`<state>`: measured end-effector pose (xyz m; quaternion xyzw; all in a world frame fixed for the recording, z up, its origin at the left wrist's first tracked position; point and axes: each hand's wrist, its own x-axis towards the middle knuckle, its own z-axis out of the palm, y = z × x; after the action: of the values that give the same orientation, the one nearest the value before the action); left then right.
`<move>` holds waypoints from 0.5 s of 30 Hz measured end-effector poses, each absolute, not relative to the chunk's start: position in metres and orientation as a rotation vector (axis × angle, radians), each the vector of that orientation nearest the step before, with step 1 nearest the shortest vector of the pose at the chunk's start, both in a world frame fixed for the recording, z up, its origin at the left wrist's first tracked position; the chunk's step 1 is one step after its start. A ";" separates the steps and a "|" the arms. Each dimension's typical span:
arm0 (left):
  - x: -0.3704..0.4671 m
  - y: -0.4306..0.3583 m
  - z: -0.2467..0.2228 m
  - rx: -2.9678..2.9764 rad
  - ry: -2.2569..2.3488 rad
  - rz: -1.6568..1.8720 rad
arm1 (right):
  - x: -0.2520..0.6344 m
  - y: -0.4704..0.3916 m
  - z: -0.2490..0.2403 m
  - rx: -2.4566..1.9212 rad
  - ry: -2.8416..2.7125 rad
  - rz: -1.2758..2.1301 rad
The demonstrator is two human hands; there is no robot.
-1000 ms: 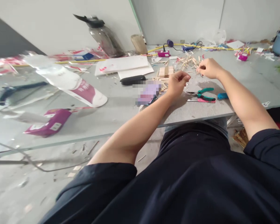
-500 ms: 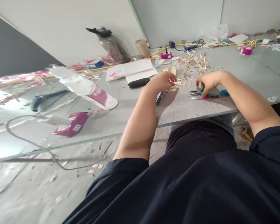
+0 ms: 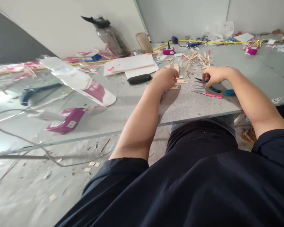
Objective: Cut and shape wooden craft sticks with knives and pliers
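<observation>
My right hand [image 3: 211, 76] pinches a pair of pliers [image 3: 214, 90] with dark jaws and teal-and-black handles, angled over the tabletop. Just below it lies a slim tool with a pink handle [image 3: 213, 95] and a thin metal blade. A blue object [image 3: 229, 92] rests beside my right wrist. My left hand [image 3: 167, 78] hovers over the near side of some flat wooden sticks [image 3: 181, 82], fingers loosely bent and apart, with nothing visible in them. A small item below the left wrist is mostly hidden by the arm.
A heap of wooden sticks [image 3: 196, 59] lies behind my hands. To the left are a black case [image 3: 139, 79], white boards [image 3: 130, 64], a white bottle [image 3: 85, 85], a purple box [image 3: 68, 119] with a cable, and a dark-lidded jug [image 3: 113, 39]. The table's front edge [image 3: 198, 118] runs near my waist.
My right hand has shifted up and away from me with the pliers, which now sit apart from the pink-handled tool. My left hand stays by the sticks. The view has shifted slightly.
</observation>
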<state>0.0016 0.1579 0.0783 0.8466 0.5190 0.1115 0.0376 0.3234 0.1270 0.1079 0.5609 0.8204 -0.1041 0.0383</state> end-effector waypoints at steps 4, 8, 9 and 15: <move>0.006 0.164 0.064 2.630 1.649 0.252 | 0.336 0.137 0.104 1.815 2.510 -0.306; 0.010 0.175 0.047 2.668 1.660 0.260 | 0.343 0.149 0.095 1.863 2.466 -0.289; 0.012 0.178 0.043 2.676 1.655 0.259 | 0.345 0.151 0.093 1.864 2.464 -0.300; 0.023 0.192 0.033 2.690 1.671 0.298 | 0.349 0.154 0.090 1.846 2.480 -0.353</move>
<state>0.0225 0.1921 0.0328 0.8455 0.5254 0.0936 -0.0196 0.3493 0.1538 0.0899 0.5930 0.7970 -0.1136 0.0149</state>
